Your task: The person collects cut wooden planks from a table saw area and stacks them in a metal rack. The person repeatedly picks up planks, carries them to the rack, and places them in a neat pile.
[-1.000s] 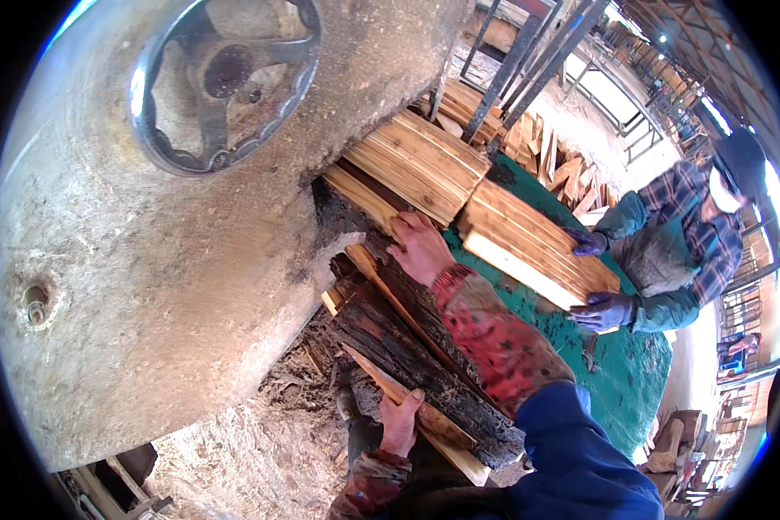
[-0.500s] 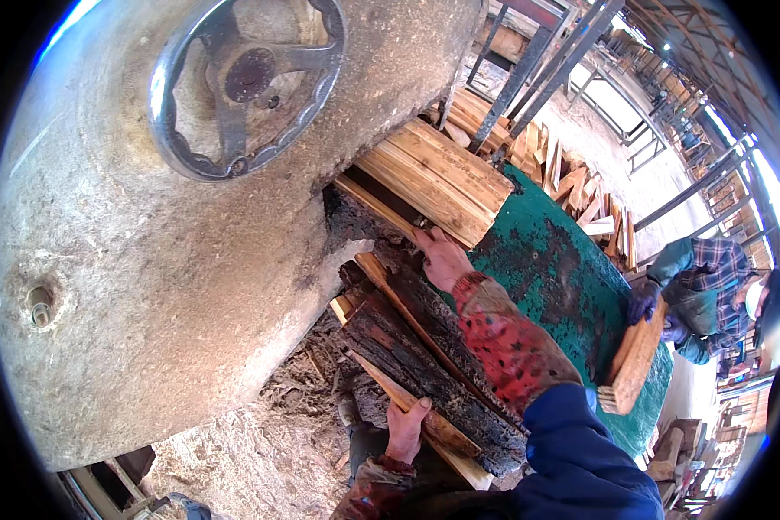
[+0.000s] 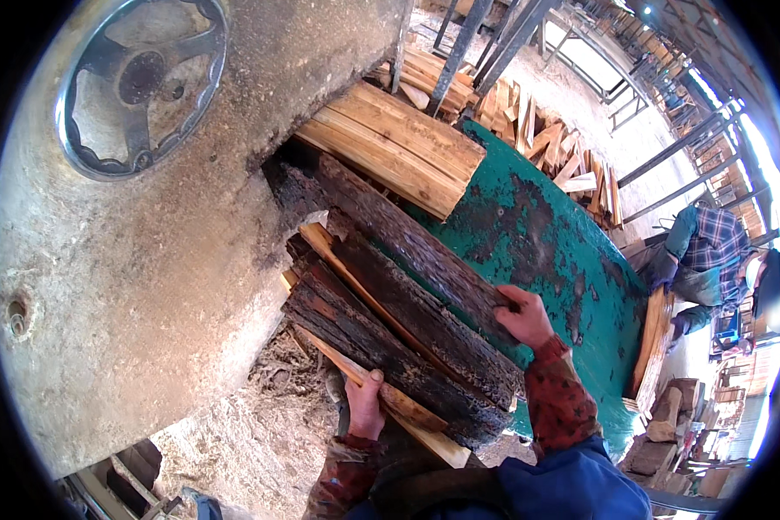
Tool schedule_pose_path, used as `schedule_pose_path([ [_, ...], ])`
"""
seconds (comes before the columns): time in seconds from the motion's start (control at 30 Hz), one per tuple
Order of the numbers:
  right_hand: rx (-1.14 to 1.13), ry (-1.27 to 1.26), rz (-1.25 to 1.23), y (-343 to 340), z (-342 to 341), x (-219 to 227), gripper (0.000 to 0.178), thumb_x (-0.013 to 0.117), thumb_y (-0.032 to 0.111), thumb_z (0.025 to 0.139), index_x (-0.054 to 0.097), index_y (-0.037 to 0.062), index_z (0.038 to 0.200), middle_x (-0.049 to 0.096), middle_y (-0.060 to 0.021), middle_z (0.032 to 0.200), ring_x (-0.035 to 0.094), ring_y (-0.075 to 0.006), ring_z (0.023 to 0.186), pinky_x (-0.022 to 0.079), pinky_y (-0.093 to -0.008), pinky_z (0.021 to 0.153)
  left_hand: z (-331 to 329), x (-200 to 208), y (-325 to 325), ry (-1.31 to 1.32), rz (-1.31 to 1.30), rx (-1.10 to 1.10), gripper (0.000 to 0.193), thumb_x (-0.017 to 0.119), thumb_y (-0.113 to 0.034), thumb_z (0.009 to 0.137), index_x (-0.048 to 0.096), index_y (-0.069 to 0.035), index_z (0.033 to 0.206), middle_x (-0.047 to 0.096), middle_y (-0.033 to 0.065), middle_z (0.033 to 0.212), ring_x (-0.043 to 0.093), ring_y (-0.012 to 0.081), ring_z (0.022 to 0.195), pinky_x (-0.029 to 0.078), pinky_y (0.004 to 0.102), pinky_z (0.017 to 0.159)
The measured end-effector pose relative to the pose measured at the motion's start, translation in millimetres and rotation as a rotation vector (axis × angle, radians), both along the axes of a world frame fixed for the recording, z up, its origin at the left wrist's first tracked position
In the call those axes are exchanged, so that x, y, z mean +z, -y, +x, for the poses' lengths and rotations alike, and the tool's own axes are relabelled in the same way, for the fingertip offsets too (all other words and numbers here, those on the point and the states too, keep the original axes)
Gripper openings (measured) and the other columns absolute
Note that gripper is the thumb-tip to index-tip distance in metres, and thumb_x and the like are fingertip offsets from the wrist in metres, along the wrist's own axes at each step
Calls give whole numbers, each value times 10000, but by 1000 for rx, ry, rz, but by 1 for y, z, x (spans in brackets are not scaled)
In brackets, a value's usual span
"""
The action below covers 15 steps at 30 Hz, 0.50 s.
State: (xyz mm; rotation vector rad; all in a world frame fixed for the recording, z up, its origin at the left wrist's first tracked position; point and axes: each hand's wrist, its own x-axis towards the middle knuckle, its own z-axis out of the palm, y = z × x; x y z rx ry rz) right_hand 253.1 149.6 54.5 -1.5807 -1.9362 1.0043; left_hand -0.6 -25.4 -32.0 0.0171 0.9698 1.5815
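My left hand [image 3: 366, 405] is closed around the edge of a narrow pale wood strip [image 3: 416, 409], at the near side of a stack of dark bark-covered slabs [image 3: 368, 347]. My right hand [image 3: 527, 317] grips the near end of a long bark-covered slab [image 3: 416, 238], thumb on top. That slab runs from the opening under the machine housing out along the green table, beside the stack. Its far end is hidden in the opening. Beyond it lie sawn planks [image 3: 399, 139], side by side and partly under the housing.
A large dusty machine housing [image 3: 173, 286] with a metal handwheel [image 3: 140, 80] fills the left. The green table [image 3: 537, 234] reaches right, where a gloved co-worker [image 3: 711, 260] holds a thick timber [image 3: 652, 347]. Split wood [image 3: 572, 165] is heaped behind; sawdust [image 3: 225, 433] covers the floor.
My right hand has moved from beside the planks to the near end of the bark-covered slab, which now shows along its length. My left hand keeps its hold. The co-worker's timber has shifted.
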Motion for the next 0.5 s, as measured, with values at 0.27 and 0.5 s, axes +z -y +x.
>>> schedule_pose_path([
  [0.27, -122, 5, -278, 81, 65, 7, 268, 739, 226, 811, 697, -13, 923, 658, -27, 759, 565, -68, 729, 485, -263, 664, 9, -3, -2, -17, -15, 18, 596, 745, -300, 790, 468, 0, 1224, 545, 48, 1078, 555, 175, 969, 483, 332, 855],
  [0.5, 170, 158, -160, 99, 61, 11, 290, 761, 240, 797, 694, 5, 953, 665, -143, 905, 629, -251, 777, 506, -344, 700, 13, 0, -4, -17, -5, 25, 577, 725, -293, 805, 464, 0, 1228, 549, 53, 1083, 561, 184, 972, 490, 353, 858],
])
